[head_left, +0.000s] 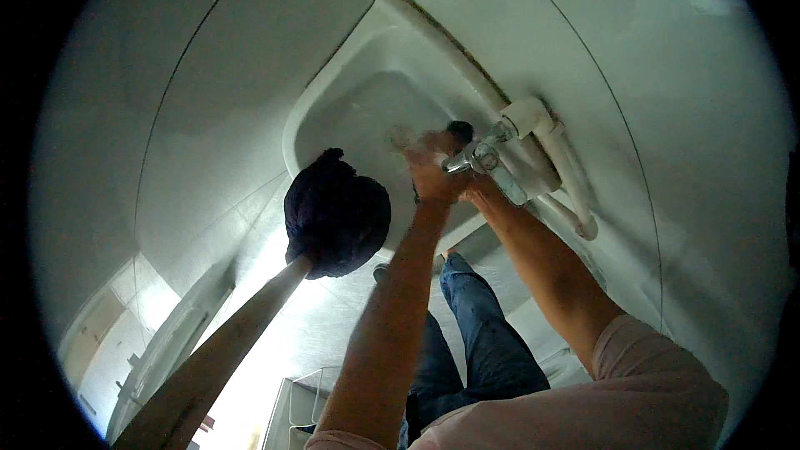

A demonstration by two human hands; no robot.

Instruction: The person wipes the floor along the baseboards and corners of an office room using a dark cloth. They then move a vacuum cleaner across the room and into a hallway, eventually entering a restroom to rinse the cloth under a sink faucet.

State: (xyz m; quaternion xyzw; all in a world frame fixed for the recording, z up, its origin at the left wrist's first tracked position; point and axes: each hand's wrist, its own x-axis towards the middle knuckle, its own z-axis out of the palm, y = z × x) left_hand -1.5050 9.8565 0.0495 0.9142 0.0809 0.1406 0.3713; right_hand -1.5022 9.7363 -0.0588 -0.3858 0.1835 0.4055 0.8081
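Observation:
Both of my hands are together under a chrome tap [482, 158], inside a white basin [337, 121]. My left hand [432, 173] is bent into the basin, with its fingers smeared by motion and perhaps water. My right hand [469, 187] lies close against it, largely hidden by the tap and the left hand. Whether either one holds anything does not show. Just beyond the hands is a small dark round patch [460, 131], too unclear to name. To the left, a dark cloth mop head [337, 215] rests at the basin's near rim on a wooden handle [242, 335].
White pipes [569, 168] run along the tiled wall [642, 75] at the right. The basin sits in a corner between two walls. The mop handle slants down to the lower left, past a pale curved object [171, 342]. A wire rack [304, 400] stands below.

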